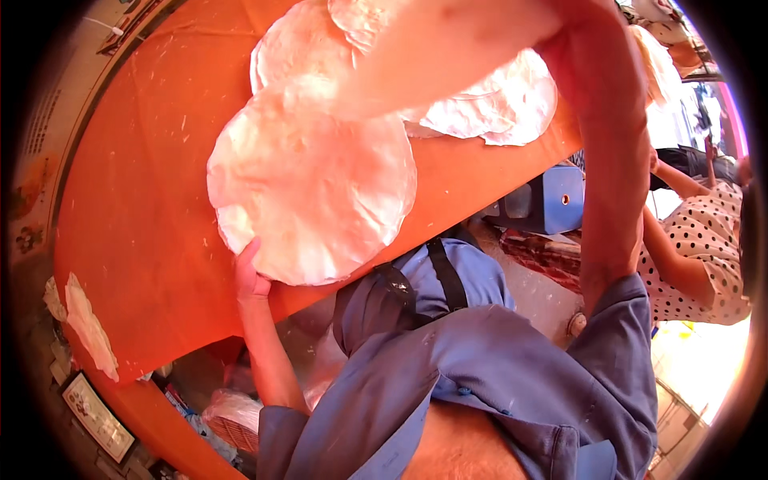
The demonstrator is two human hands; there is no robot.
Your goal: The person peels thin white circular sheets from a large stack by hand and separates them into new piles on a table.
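A large, thin, pale round dough sheet [312, 184] lies on the orange table [144, 200] and overhangs its near edge. My left hand [252, 276] holds that sheet at its lower left rim, thumb up against the edge and fingers hidden beneath it. My right arm rises along the right side. My right hand [448, 56] is a bright, blurred shape close to the camera, over a second pile of round sheets [504, 104] at the top. Its fingers cannot be made out.
A white crumpled scrap [84, 320] clings to the table's left edge. Below the table are a blue plastic stool [552, 200], a framed picture [96, 416] and bags. Another person in a dotted garment [708, 248] stands at the right.
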